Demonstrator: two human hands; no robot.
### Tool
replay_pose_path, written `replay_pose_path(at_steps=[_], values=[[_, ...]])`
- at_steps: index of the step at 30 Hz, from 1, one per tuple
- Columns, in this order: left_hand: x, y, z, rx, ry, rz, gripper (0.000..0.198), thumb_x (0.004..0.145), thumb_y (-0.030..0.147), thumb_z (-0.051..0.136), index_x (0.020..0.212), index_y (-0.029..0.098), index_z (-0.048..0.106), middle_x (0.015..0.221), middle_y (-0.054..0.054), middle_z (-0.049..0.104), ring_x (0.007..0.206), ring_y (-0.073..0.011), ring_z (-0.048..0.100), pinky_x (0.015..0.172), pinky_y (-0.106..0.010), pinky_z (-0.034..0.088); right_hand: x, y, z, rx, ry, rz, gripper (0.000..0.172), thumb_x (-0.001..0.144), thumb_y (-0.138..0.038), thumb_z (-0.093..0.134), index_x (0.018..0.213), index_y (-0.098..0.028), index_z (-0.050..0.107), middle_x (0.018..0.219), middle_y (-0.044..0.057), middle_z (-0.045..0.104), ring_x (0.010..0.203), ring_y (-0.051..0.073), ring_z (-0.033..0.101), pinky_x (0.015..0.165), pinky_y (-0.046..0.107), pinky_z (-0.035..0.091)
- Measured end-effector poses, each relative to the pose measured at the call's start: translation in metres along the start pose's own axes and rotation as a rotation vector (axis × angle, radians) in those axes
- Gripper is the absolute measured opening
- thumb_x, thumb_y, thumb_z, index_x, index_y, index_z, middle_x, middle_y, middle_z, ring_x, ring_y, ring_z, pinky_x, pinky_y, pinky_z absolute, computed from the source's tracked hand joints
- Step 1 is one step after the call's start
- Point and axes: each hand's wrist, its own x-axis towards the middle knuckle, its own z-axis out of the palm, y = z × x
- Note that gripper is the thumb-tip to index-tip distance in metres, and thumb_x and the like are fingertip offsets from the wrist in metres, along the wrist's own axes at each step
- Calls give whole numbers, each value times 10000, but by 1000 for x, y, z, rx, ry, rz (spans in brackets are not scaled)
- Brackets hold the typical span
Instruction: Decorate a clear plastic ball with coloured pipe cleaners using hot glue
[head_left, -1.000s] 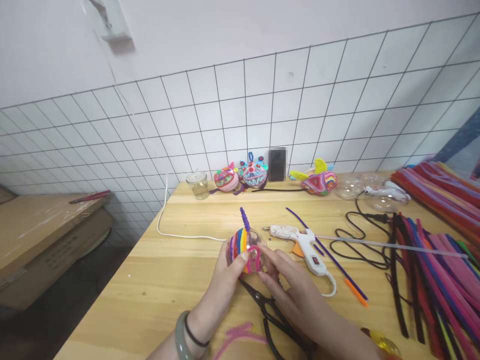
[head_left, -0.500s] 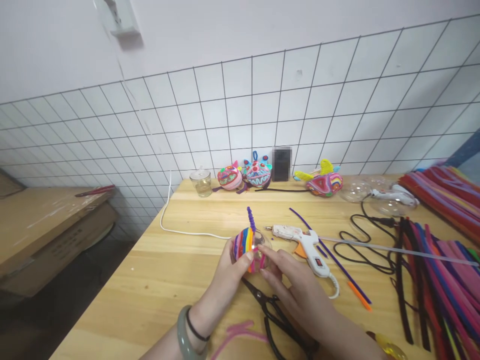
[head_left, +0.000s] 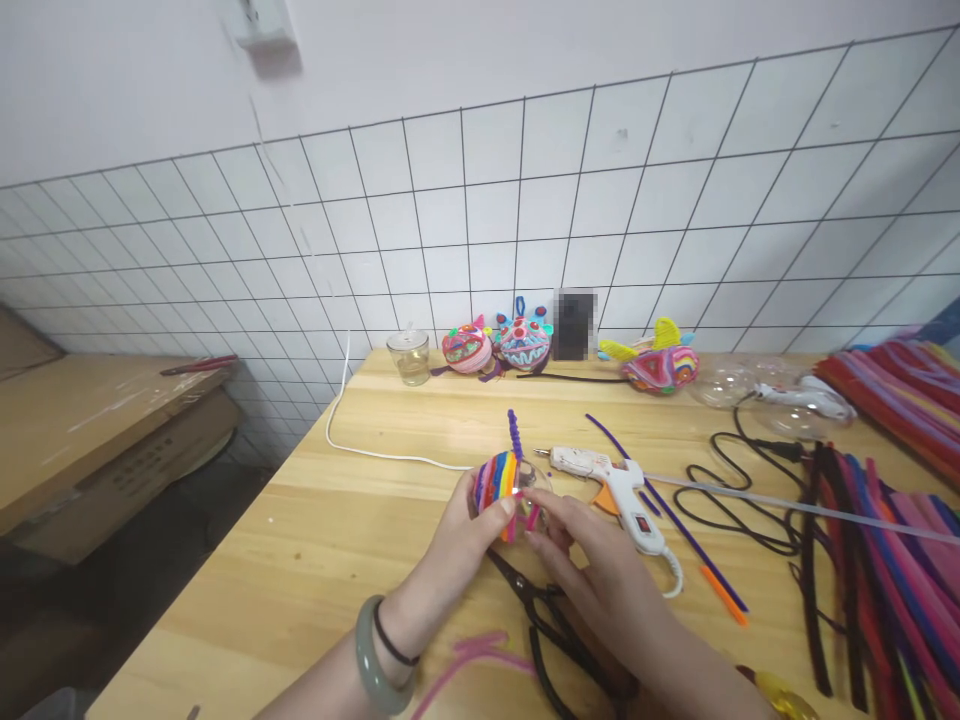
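Note:
My left hand (head_left: pixel 466 535) is wrapped round a clear ball (head_left: pixel 495 480) whose left part is covered in rainbow stripes of pipe cleaner. From its top sticks up a coiled purple pipe cleaner (head_left: pixel 514 435). At the ball's bare right side, my right hand (head_left: pixel 596 555) pinches a short pink pipe cleaner (head_left: pixel 533 516) against the surface. Black scissors (head_left: pixel 534 598) lie under my hands, partly hidden by the right one. Loose pink pipe cleaners (head_left: pixel 480 652) rest near the front of the table. Just right of the ball lies a white glue gun (head_left: pixel 615 490).
Finished pipe-cleaner balls (head_left: pixel 523 342) line the back beside a glass (head_left: pixel 409 358) and a blurred dark rectangle (head_left: pixel 576 325). Bundles of pipe cleaners (head_left: pixel 892 560) cover the right side. A black cord (head_left: pixel 731 480) curls behind a glue stick. Clear plastic balls (head_left: pixel 724 383) sit at the back right.
The whole scene has shifted slightly to the right as my head turned. My hands keep nearly the same hold on the ball, with the pink pipe cleaner still pinched at its side.

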Motion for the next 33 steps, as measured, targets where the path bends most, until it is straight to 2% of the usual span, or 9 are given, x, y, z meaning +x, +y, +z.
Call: replay_pose_path(at_steps=[7,17,22,27,33], values=[[0,0,-1,27,9,-14,363,748,324,738,1083,204,665,1122,-73,701,1079,-270,603,957,-378,442,-3,3,2,-38,26,-7,358,997,-302,435,1349,-248,470,677,-8,581,583,175,594,599,283,531],[1,-1,-2,-12,4,5,365,720,329,759,1053,204,675,1091,-71,708,1061,-272,615,947,-380,450,-3,3,-1,-88,-44,-37,287,971,-195,479,1253,-218,528,720,8,611,629,175,610,599,278,508],[1,1,-3,-36,-33,-17,409,716,339,765,1085,192,669,1137,-92,699,1113,-293,597,989,-413,430,-3,5,-2,-115,-57,-58,299,972,-206,479,1268,-221,515,724,7,610,634,176,609,596,276,495],[2,-1,-7,-99,-85,-57,387,804,373,690,1146,197,650,1232,-101,660,1212,-300,546,1037,-423,395,-3,8,-1,-126,-48,-77,306,978,-213,470,1282,-221,499,718,5,609,625,171,603,583,271,491],[3,-1,-6,-101,-67,-78,402,795,406,700,1135,195,657,1233,-105,660,1221,-309,537,1044,-426,386,-3,7,0,-117,-52,-73,292,990,-229,451,1278,-226,498,721,9,604,622,174,597,581,277,485]])
